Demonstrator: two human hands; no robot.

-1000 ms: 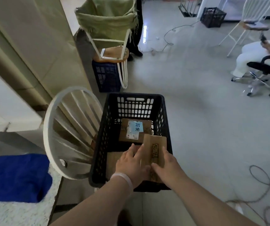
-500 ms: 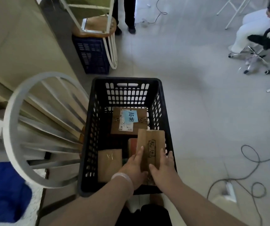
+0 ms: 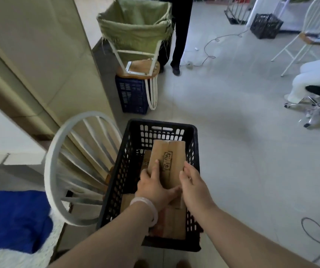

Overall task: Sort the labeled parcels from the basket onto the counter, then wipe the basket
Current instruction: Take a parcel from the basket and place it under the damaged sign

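A black plastic basket [image 3: 195, 144] stands on a white chair in front of me. Both hands hold a brown cardboard parcel [image 3: 171, 157] with a handwritten label, lifted above the basket's inside. My left hand [image 3: 153, 183] grips its lower left edge, fingers on the front face. My right hand [image 3: 193, 182] grips its right edge. Other brown parcels [image 3: 174, 223] lie lower in the basket, mostly hidden by my arms and the lifted parcel.
A blue cloth [image 3: 14, 219] lies on the speckled counter [image 3: 6, 260] at lower left. The white chair back [image 3: 58, 151] rises left of the basket. Beyond stand a blue crate [image 3: 132, 95], an upturned chair with a green sack [image 3: 134, 24], and a standing person [image 3: 178, 35]. Cables cross the floor at right.
The parcel has risen higher out of the basket and now covers the parcel with the blue label. The camera has tilted up again.
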